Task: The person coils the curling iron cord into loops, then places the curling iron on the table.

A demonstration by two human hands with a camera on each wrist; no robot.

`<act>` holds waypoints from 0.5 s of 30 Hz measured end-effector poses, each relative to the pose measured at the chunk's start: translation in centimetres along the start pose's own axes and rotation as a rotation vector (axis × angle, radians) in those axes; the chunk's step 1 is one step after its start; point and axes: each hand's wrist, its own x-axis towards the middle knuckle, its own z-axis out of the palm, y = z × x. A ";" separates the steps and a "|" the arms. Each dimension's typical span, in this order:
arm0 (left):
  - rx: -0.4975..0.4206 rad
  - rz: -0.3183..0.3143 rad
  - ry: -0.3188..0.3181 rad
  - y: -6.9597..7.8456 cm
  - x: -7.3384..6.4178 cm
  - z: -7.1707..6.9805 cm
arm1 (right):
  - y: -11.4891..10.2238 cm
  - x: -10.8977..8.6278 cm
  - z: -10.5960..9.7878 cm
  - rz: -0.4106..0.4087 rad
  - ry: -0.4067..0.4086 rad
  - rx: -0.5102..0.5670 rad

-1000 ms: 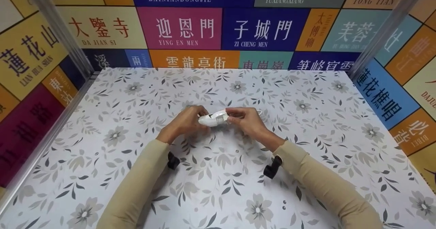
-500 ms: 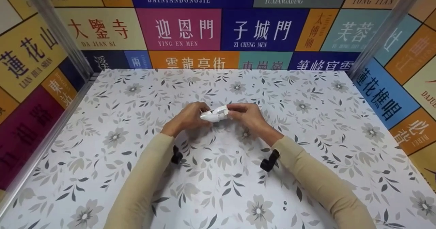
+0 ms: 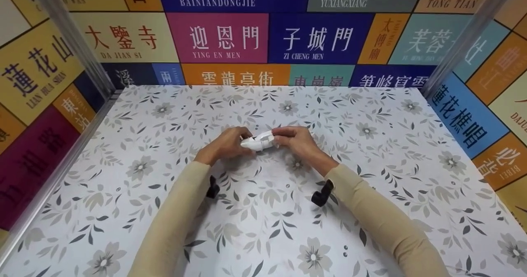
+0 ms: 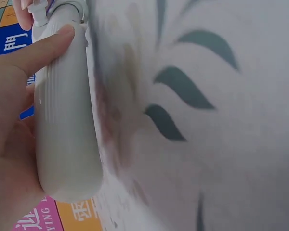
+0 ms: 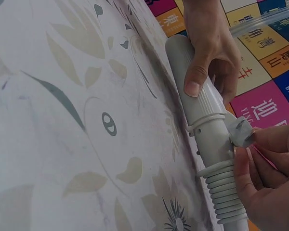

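Note:
A white plastic tube-shaped handle point(image 3: 256, 144) with a rounded end is held just over the patterned surface. My left hand point(image 3: 230, 143) grips its body, the thumb lying along the fine grooves in the left wrist view. At the other end, my right hand point(image 3: 299, 143) pinches a small pale tab point(image 5: 241, 132) that sticks out from the side of the handle. Below the tab, the right wrist view shows a ring-ribbed neck point(image 5: 224, 195), partly covered by the right fingers. What the neck leads to is mostly hidden behind the right hand.
A white cloth point(image 3: 271, 211) with grey leaves and flowers covers the table. Colourful panels with Chinese lettering point(image 3: 218, 38) stand behind and at both sides. Clear upright corner strips point(image 3: 88, 59) frame the back. A black strap piece point(image 3: 322, 194) hangs at the right wrist.
Both hands and the handle have shifted only slightly. The left forearm has come a little to the right, the right wrist a little to the left. The holds look the same.

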 end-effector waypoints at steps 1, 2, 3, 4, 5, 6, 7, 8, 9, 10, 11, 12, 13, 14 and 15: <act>-0.001 -0.005 -0.004 -0.1 -0.1 0.0 | 0.0 0.0 0.1 -0.010 -0.006 -0.016; 0.001 -0.014 -0.006 -0.2 -0.1 0.0 | -0.1 0.1 0.2 -0.020 -0.012 -0.033; 0.005 -0.019 -0.007 -0.2 -0.2 0.0 | -0.1 0.1 0.2 -0.030 -0.019 -0.047; 0.006 -0.024 -0.008 -0.3 -0.2 0.0 | -0.2 0.1 0.3 -0.036 -0.026 -0.058; 0.011 -0.027 -0.007 -0.3 -0.2 0.0 | -0.2 0.2 0.3 -0.045 -0.032 -0.072; 0.016 -0.030 -0.005 -0.3 -0.2 0.0 | -0.2 0.2 0.3 -0.049 -0.036 -0.082; 0.024 -0.035 -0.005 -0.2 -0.2 0.0 | -0.3 0.2 0.3 -0.050 -0.039 -0.094; 0.036 -0.041 -0.006 -0.1 -0.1 0.1 | -0.3 0.2 0.2 -0.048 -0.042 -0.106; 0.046 -0.045 -0.008 0.0 -0.1 0.1 | -0.4 0.2 0.1 -0.047 -0.042 -0.115; 0.054 -0.054 -0.013 0.1 -0.1 0.1 | -0.4 0.1 0.0 -0.048 -0.042 -0.126; 0.063 -0.062 -0.020 0.2 -0.1 0.0 | -0.4 0.1 -0.1 -0.049 -0.043 -0.131; 0.071 -0.070 -0.030 0.3 -0.1 0.0 | -0.5 0.1 -0.2 -0.047 -0.045 -0.133; 0.078 -0.077 -0.040 0.4 -0.1 -0.2 | -0.6 0.0 -0.4 -0.045 -0.051 -0.136; 0.079 -0.092 -0.053 0.4 -0.2 -0.3 | -0.7 -0.1 -0.7 -0.047 -0.056 -0.147; 0.083 -0.101 -0.063 0.5 -0.3 -0.6 | -0.9 -0.2 -1.1 -0.047 -0.066 -0.165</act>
